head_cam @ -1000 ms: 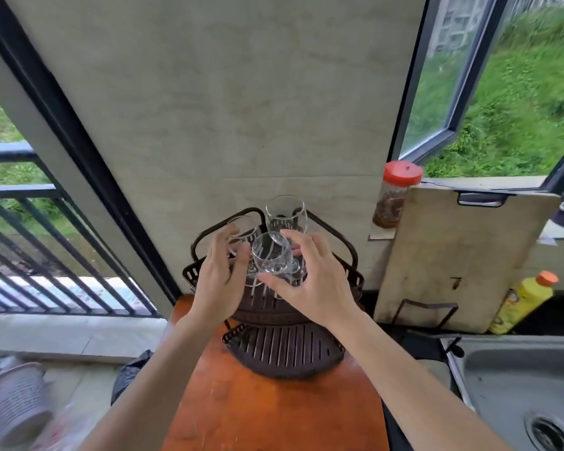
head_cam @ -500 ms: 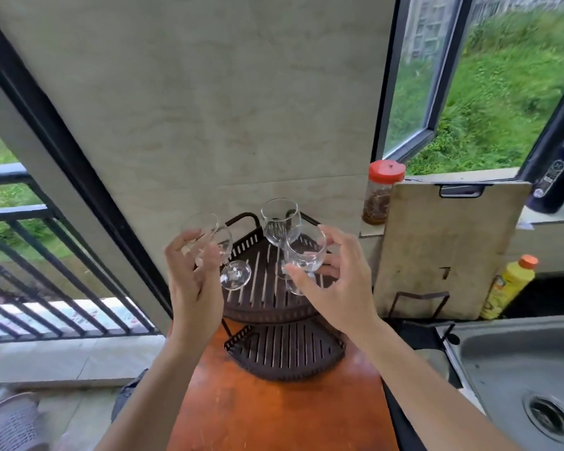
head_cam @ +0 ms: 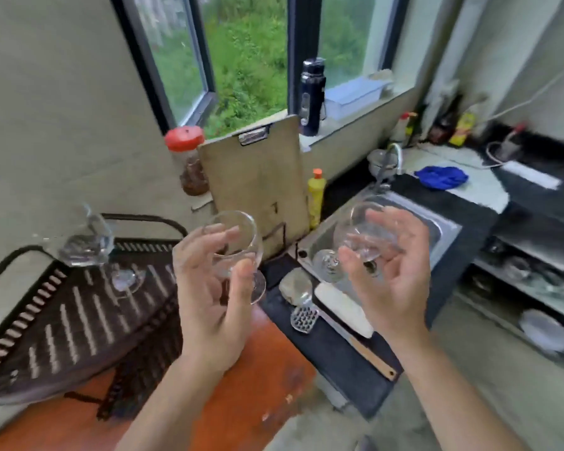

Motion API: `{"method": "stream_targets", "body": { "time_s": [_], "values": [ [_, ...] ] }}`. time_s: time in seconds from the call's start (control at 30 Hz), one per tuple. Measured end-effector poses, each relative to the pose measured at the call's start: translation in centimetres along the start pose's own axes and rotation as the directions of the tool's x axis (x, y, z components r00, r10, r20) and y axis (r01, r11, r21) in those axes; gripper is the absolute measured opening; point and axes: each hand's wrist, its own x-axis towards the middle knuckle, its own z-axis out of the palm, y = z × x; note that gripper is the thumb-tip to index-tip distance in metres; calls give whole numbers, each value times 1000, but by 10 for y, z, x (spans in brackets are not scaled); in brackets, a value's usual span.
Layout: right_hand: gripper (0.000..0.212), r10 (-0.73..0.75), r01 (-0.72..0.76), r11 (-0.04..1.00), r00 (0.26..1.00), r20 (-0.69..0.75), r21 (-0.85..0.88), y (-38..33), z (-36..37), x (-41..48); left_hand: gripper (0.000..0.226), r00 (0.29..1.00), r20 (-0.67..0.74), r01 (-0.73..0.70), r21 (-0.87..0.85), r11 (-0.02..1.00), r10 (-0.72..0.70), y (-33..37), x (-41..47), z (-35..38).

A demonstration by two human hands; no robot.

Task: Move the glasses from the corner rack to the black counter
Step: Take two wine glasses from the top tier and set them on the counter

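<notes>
I am mid-carry, my left hand [head_cam: 214, 297] curled round one glass [head_cam: 238, 245], my right hand [head_cam: 388, 268] round another glass [head_cam: 362, 242] over the sink [head_cam: 446, 229]; next, set both upright on the black counter [head_cam: 339, 349], one glass [head_cam: 88, 242] remaining on the corner rack [head_cam: 62, 314].

Three clear glasses [head_cam: 85, 242], a dark brown slatted rack [head_cam: 79, 307] on an orange-brown table [head_cam: 267, 369]. The counter [head_cam: 339, 349] is black. A jar has a red lid [head_cam: 184, 137]; a yellow bottle [head_cam: 316, 196] has an orange cap. A bright blue cloth [head_cam: 442, 177] lies by the silver sink [head_cam: 443, 229].
</notes>
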Motion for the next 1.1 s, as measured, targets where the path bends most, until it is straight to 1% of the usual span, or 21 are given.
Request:
{"method": "stream_targets", "body": {
  "time_s": [0.1, 0.2, 0.27, 0.37, 0.43, 0.5, 0.6, 0.7, 0.77, 0.87, 1.0, 1.1],
  "values": [
    [62, -9, -8, 994, 987, -159, -106, -10, -85, 0, 35, 989, 149, 43, -160, 986, -19, 11, -4, 81],
    [64, -34, -31, 979, 949, -313, -200, -28, -173, -3, 35, 952, 307, 78, -296, 952, 17, 43, -15, 165],
    [64, -58, -52, 965, 913, -404, -255, -35, -233, -9, 37, 917, 395, 99, -347, 933, 50, 65, -29, 223],
    [64, -67, -108, 943, 863, -500, -314, -39, -329, -26, 44, 878, 474, 144, -392, 908, 66, 95, -61, 313],
    [63, -60, -152, 928, 839, -540, -341, -43, -394, -40, 44, 863, 504, 197, -400, 895, 35, 119, -89, 375],
    [64, -69, -196, 899, 820, -568, -392, -52, -458, -54, 42, 842, 539, 259, -440, 860, 22, 148, -119, 438],
    [67, -90, -277, 833, 786, -611, -478, -67, -546, -79, 43, 773, 634, 371, -462, 806, 8, 190, -163, 525],
    [65, -101, -345, 793, 738, -667, -502, -84, -622, -96, 54, 701, 713, 430, -443, 787, 19, 222, -195, 595],
    [65, -106, -378, 775, 712, -694, -506, -89, -657, -99, 62, 665, 746, 439, -424, 792, 31, 232, -206, 628],
    [65, -117, -422, 753, 669, -734, -505, -84, -714, -95, 65, 616, 786, 452, -410, 792, 55, 243, -220, 685],
    [63, -118, -451, 748, 632, -766, -487, -53, -774, -79, 64, 561, 825, 471, -390, 791, 73, 238, -232, 762],
    [65, -89, -490, 739, 608, -789, -461, -23, -819, -58, 70, 526, 848, 490, -368, 790, 69, 220, -237, 828]
  ]
}}
